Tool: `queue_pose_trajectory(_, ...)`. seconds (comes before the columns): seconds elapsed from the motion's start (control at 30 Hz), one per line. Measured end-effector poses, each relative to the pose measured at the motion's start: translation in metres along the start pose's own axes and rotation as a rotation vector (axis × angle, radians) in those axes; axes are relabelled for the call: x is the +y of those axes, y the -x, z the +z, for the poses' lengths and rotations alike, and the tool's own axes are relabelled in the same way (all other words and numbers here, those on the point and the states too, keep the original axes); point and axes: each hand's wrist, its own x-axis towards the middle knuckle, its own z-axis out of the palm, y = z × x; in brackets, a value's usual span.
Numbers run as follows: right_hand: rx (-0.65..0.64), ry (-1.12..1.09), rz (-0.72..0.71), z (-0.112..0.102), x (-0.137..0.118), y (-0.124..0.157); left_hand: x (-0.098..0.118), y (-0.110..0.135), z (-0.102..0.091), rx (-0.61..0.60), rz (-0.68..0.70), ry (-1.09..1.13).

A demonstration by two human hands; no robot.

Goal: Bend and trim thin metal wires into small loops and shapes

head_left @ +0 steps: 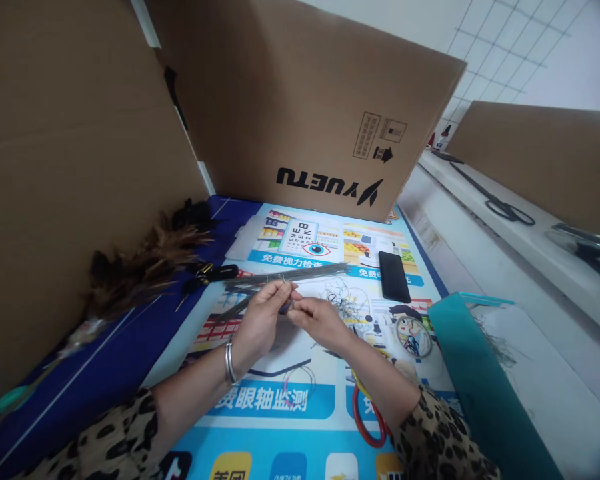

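Note:
My left hand (pixel 264 313), with a silver bangle on its wrist, and my right hand (pixel 318 319) meet over the printed poster (pixel 280 400) on the table. Both pinch a small dark piece (pixel 286 306) between their fingertips; I cannot make out what it is. Just beyond my fingers lies a bundle of thin metal wires (pixel 290 274), pointing left to right. A loose tangle of bent wire bits (pixel 345 299) lies right of my right hand.
A black phone (pixel 394 276) lies on the poster. Feathers (pixel 145 263) and black-handled pliers (pixel 215 273) sit at the left. Cardboard walls (pixel 300 100) enclose the back and left. A teal tray (pixel 475 373) stands at the right, a red ring (pixel 363 420) under my right forearm.

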Motion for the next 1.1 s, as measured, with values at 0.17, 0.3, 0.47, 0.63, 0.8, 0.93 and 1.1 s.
queue_pose_trajectory(0.17, -0.013, -0.039, -0.013, 0.004, 0.003, 0.000, 0.002, 0.001, -0.001, -0.010, -0.012, 0.031)
queue_pose_trajectory(0.3, 0.015, 0.018, -0.040, 0.004, 0.004, 0.000, 0.006, 0.003, 0.001, -0.072, -0.041, 0.087)
queue_pose_trajectory(0.47, 0.036, -0.011, -0.008, 0.002, 0.003, 0.000, 0.009, 0.005, 0.004, -0.100, -0.071, 0.139)
queue_pose_trajectory(0.63, 0.062, -0.088, 0.070, 0.006, 0.009, 0.000, 0.001, 0.006, 0.005, -0.114, -0.123, 0.144)
queue_pose_trajectory(0.8, -0.056, 0.066, 0.017, -0.012, 0.006, -0.002, -0.004, 0.004, 0.002, -0.084, -0.092, 0.147)
queue_pose_trajectory(0.93, -0.127, 0.421, 0.053, -0.059, 0.004, -0.001, -0.004, 0.000, 0.000, -0.018, -0.063, 0.144)
queue_pose_trajectory(1.1, -0.161, 0.954, 0.399, -0.106, 0.019, 0.004, -0.006, 0.000, -0.001, -0.084, -0.088, 0.174)
